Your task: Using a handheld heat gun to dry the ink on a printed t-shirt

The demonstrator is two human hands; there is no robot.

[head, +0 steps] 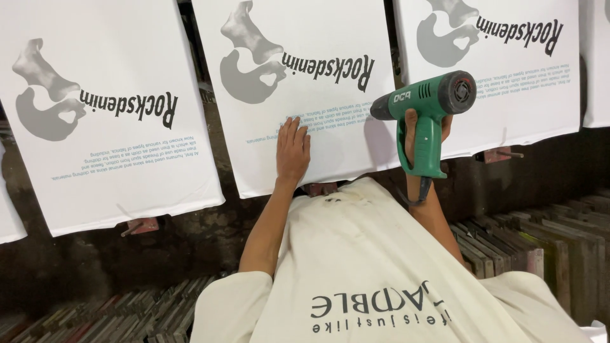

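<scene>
My left hand (293, 149) lies flat, fingers together, on the lower part of the middle white fabric panel (356, 146), which carries a grey graphic and dark lettering. My right hand (411, 130) grips the handle of a green heat gun (432, 95). Its black nozzle points left at the same panel's lower right edge. The gun's cord hangs down by my wrist. My cream shirt (368, 254) fills the lower middle of the view.
Matching printed white panels hang at the left (95, 184) and right (508, 108), each on a board with a reddish clamp (143, 225) below. Stacked flat frames stand on edge at the lower right (546, 248) and lower left (127, 311). A dark gap separates the panels.
</scene>
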